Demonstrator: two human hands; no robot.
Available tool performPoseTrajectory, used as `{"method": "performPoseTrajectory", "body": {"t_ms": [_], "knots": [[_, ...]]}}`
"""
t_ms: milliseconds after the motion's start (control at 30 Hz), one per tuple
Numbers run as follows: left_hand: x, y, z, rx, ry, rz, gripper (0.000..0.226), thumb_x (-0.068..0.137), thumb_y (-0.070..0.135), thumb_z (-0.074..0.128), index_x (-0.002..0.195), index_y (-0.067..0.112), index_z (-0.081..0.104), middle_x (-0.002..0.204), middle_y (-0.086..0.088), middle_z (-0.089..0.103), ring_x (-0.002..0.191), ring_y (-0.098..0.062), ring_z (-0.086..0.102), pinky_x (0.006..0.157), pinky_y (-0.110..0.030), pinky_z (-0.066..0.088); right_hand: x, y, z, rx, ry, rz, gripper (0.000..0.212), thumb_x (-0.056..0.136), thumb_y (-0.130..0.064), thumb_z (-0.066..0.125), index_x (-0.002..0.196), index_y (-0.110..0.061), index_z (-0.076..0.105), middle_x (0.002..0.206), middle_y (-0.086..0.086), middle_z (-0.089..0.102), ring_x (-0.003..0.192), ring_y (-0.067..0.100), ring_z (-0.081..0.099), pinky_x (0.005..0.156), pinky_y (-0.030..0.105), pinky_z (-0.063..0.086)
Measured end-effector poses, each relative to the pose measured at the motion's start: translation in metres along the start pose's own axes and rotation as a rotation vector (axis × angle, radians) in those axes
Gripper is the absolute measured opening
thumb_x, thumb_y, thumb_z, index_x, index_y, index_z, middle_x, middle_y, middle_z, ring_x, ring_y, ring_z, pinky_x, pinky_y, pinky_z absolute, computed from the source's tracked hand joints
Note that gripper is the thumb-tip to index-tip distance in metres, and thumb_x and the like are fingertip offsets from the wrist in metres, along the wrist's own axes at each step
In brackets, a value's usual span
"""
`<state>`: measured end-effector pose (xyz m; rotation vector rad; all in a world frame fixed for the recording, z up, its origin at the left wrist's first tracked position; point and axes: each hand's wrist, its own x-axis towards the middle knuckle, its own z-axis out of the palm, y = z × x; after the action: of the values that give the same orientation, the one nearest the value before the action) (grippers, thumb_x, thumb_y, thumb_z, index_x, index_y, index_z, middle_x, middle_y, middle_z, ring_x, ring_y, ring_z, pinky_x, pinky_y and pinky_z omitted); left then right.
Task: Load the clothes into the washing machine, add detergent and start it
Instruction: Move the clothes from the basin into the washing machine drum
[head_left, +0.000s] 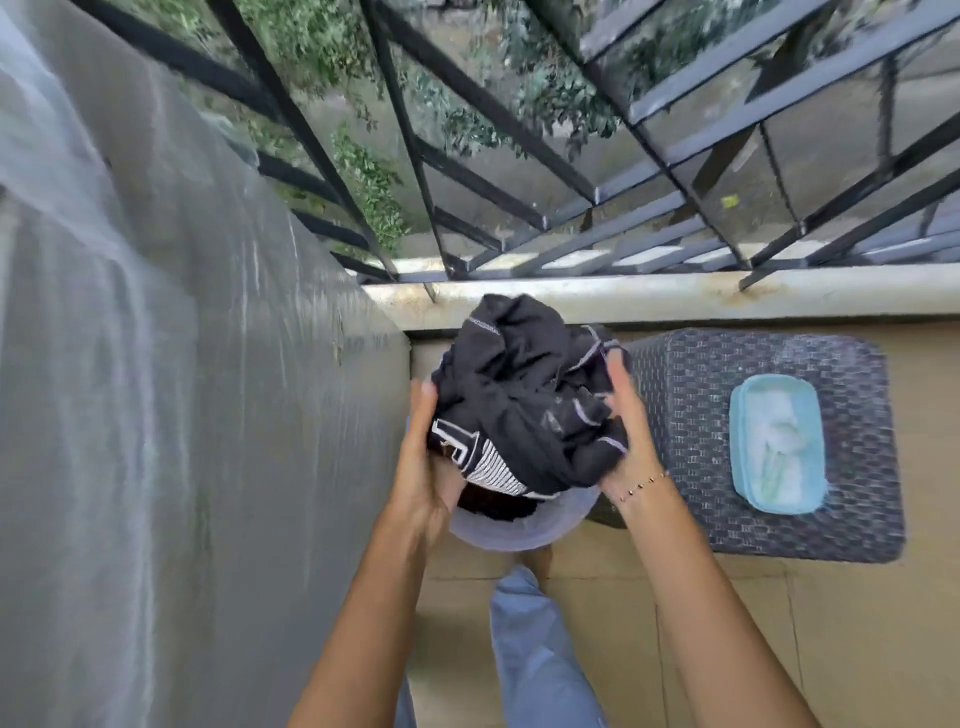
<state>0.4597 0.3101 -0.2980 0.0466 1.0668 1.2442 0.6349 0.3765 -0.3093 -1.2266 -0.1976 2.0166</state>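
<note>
With the left hand (426, 457) and right hand (623, 431) cupped round it at 9 and 3 o'clock, the bundle of dark clothes (524, 395) above the pale bucket (519, 538) should be lifted with trailing ends tucked in.

Single head-worn view, wide-angle: camera is looking steeply down and forward, facing the balcony railing (779, 65), sitting near above the bucket (514, 535), tiled floor (857, 649) below.

No legible text, brand or number anywhere. White blocky print (457, 441) on the dark clothes (524, 395), low on the bundle's left side, perhaps lettering, but creased and blurred beyond reading. Faint dark marks (363, 344) on the grey wall (208, 364), just left of the clothes, too smeared to make out.
</note>
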Motion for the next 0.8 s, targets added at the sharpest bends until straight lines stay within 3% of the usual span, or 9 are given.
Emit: {"method": "performPoseTrajectory", "body": {"t_ms": [100,200,300,400,500,533,600,733,800], "knots": [[-0.013,0.026,0.024,0.068,-0.064,0.044,0.068,0.080,0.050,0.066,0.137,0.016,0.049,0.139,-0.011,0.054,0.126,-0.028,0.053,0.105,-0.048,0.042,-0.033,-0.025,0.017,0.015,-0.163,-0.049,0.061,0.080,-0.062,0.057,0.123,-0.019,0.062,0.129,0.011,0.061,0.122,0.028,0.056,0.098,0.044,0.049],[-0.025,0.050,0.052,0.177,0.016,0.052,0.063,0.075,0.054,0.069,0.127,0.019,0.061,0.125,-0.007,0.065,0.115,-0.025,0.062,0.096,-0.041,0.049,-0.060,-0.035,0.040,-0.022,-0.218,-0.081,0.069,0.068,-0.041,0.076,0.129,-0.016,0.054,0.115,0.004,0.070,0.106,0.020,0.066,0.088,0.037,0.056],[-0.035,0.077,0.074,0.185,0.143,0.095,0.050,0.079,0.049,0.068,0.121,0.022,0.061,0.108,-0.004,0.073,0.100,-0.024,0.070,0.087,-0.041,0.056,-0.086,-0.045,0.067,-0.118,-0.183,-0.230,0.054,0.073,-0.015,0.066,0.125,-0.024,0.052,0.105,-0.002,0.074,0.093,0.016,0.071,0.072,0.028,0.058],[-0.058,0.106,0.089,0.175,0.126,0.112,0.054,0.082,0.054,0.064,0.125,0.022,0.057,0.110,-0.005,0.073,0.098,-0.025,0.070,0.085,-0.043,0.057,-0.113,-0.054,0.100,-0.047,-0.128,-0.311,0.038,0.074,-0.016,0.064,0.110,-0.028,0.063,0.101,0.004,0.074,0.090,0.021,0.070,0.076,0.034,0.059],[-0.091,0.132,0.097,0.176,0.070,0.160,0.054,0.085,0.052,0.062,0.127,0.018,0.056,0.109,-0.005,0.073,0.096,-0.022,0.071,0.071,-0.033,0.059,-0.135,-0.057,0.132,-0.058,-0.025,-0.284,0.013,0.092,-0.017,0.047,0.096,-0.017,0.060,0.071,-0.004,0.072,0.076,0.021,0.065,0.064,0.022,0.056],[-0.104,0.141,0.096,0.177,0.069,0.170,0.054,0.085,0.050,0.062,0.127,0.017,0.056,0.107,-0.004,0.074,0.094,-0.021,0.072,0.067,-0.029,0.059,-0.143,-0.056,0.145,-0.056,-0.011,-0.265,0.025,0.098,-0.020,0.037,0.088,-0.016,0.060,0.065,-0.005,0.071,0.072,0.021,0.063,0.059,0.019,0.053],[-0.130,0.163,0.092,0.208,0.091,0.201,0.054,0.085,0.052,0.062,0.128,0.019,0.056,0.106,-0.002,0.074,0.092,-0.018,0.072,0.063,-0.027,0.057,-0.161,-0.050,0.171,-0.064,-0.012,-0.229,0.042,0.101,-0.028,0.029,0.079,-0.017,0.063,0.074,0.006,0.068,0.070,0.022,0.064,0.060,0.020,0.050],[-0.176,0.208,0.073,0.235,0.109,0.307,0.048,0.086,0.052,0.059,0.123,0.022,0.059,0.106,0.000,0.074,0.089,-0.014,0.072,0.063,-0.025,0.057,-0.194,-0.024,0.218,-0.140,-0.020,-0.257,0.025,0.099,-0.033,0.037,0.091,-0.022,0.058,0.086,0.000,0.062,0.078,0.015,0.059,0.069,0.027,0.050],[-0.198,0.235,0.057,0.202,0.117,0.360,0.043,0.087,0.049,0.059,0.117,0.018,0.062,0.109,-0.005,0.073,0.092,-0.018,0.072,0.069,-0.029,0.057,-0.204,-0.012,0.252,-0.142,-0.067,-0.262,0.022,0.101,-0.027,0.032,0.093,-0.021,0.051,0.080,0.007,0.051,0.071,0.018,0.051,0.061,0.022,0.051]]}}
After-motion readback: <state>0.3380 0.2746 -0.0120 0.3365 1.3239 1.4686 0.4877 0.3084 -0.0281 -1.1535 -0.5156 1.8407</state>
